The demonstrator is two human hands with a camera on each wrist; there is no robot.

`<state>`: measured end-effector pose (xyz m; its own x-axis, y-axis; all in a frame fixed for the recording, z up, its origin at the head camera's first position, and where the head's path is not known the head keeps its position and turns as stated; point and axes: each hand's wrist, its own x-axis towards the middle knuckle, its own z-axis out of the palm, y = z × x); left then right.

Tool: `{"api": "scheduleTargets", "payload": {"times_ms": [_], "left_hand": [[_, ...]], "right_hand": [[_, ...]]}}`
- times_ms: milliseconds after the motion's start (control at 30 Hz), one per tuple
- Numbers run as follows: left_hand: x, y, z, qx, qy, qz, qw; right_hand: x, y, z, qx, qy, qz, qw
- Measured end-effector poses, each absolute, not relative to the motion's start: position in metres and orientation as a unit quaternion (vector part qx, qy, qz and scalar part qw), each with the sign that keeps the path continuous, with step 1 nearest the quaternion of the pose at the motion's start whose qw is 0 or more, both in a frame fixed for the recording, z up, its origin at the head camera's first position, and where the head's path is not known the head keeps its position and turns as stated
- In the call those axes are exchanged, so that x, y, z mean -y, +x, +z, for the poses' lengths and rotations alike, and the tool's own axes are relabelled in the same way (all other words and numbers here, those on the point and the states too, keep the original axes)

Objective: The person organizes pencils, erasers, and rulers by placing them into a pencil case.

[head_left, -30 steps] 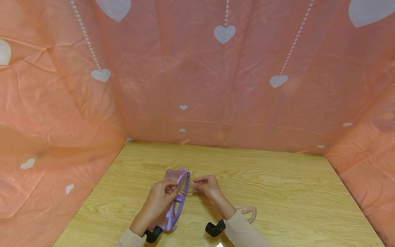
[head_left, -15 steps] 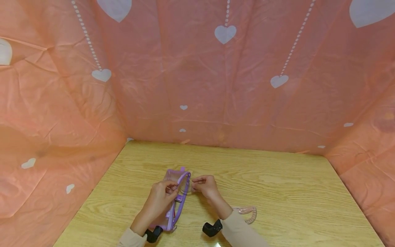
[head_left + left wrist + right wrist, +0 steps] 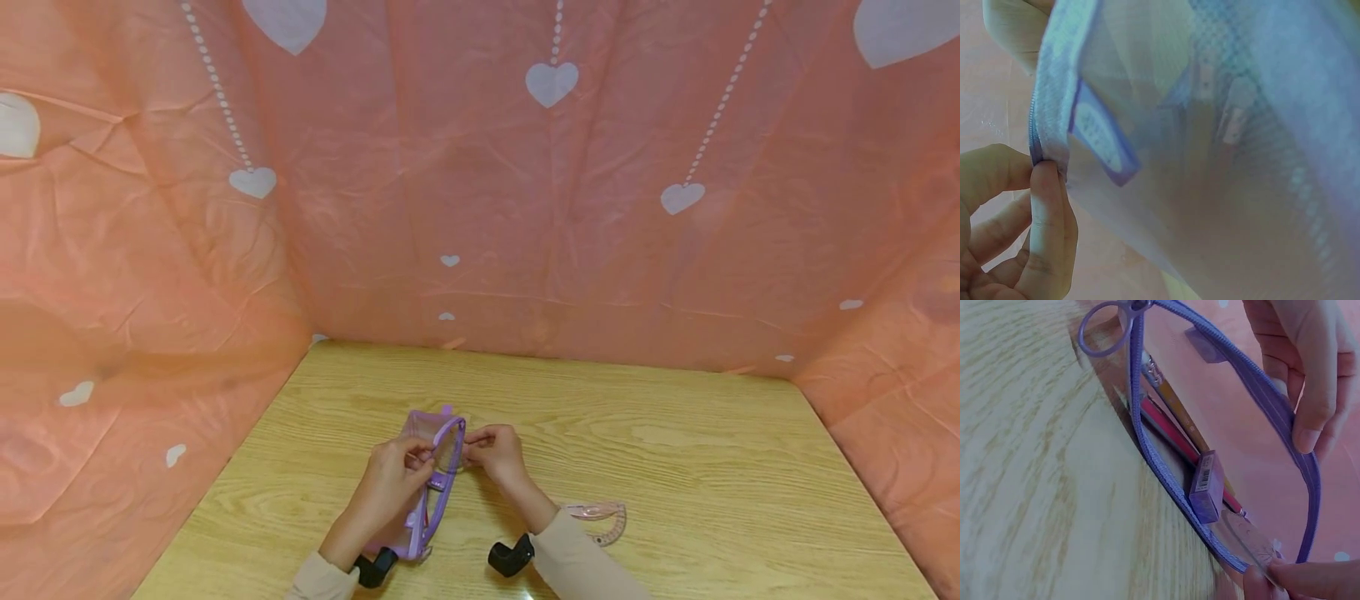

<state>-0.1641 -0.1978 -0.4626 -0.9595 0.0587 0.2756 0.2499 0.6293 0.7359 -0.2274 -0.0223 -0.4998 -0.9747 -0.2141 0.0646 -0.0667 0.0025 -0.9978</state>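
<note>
A purple mesh pencil case (image 3: pixel 429 423) lies on the table with its zip undone and its mouth gaping. My left hand (image 3: pixel 387 477) pinches the zip edge (image 3: pixel 1288 422) between thumb and fingers. At the opposite side of the mouth, my right hand (image 3: pixel 501 457) pinches a clear flat plastic piece (image 3: pixel 1249 540), which reaches partly inside the case. Its exact kind cannot be made out. Inside the case, the right wrist view shows a yellowish pencil (image 3: pixel 1175 406), a pink-red pen or pencil (image 3: pixel 1169 430) and a small purple box-shaped item with a barcode (image 3: pixel 1208 487).
A clear, pinkish protractor (image 3: pixel 619 523) lies on the wood-grain table (image 3: pixel 712 467), beside the right forearm. The case's zip pull has a round ring (image 3: pixel 1099 351). A pink cloth with white hearts (image 3: pixel 495 183) surrounds the table's back and sides.
My right hand has moved slightly left, bringing the clear plastic piece from just outside the mouth into the pencil case. The left hand keeps its hold on the zip edge.
</note>
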Motion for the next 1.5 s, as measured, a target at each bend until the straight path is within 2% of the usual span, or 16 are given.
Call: {"api": "scheduleTargets", "payload": {"times_ms": [567,1067,1500], "left_hand": [[0.199,-0.165,-0.463,0.895,-0.091,-0.423,0.114],[0.198,-0.165,-0.463,0.891,-0.082,-0.434,0.109],[0.200,-0.164,-0.464,0.889,-0.092,-0.434,0.114]], "right_hand": [[0.022,-0.226,-0.508,-0.722,-0.104,-0.683,0.042],[0.015,-0.223,-0.501,-0.691,-0.097,-0.708,0.114],[0.014,-0.219,-0.487,-0.680,-0.092,-0.718,0.116]]}}
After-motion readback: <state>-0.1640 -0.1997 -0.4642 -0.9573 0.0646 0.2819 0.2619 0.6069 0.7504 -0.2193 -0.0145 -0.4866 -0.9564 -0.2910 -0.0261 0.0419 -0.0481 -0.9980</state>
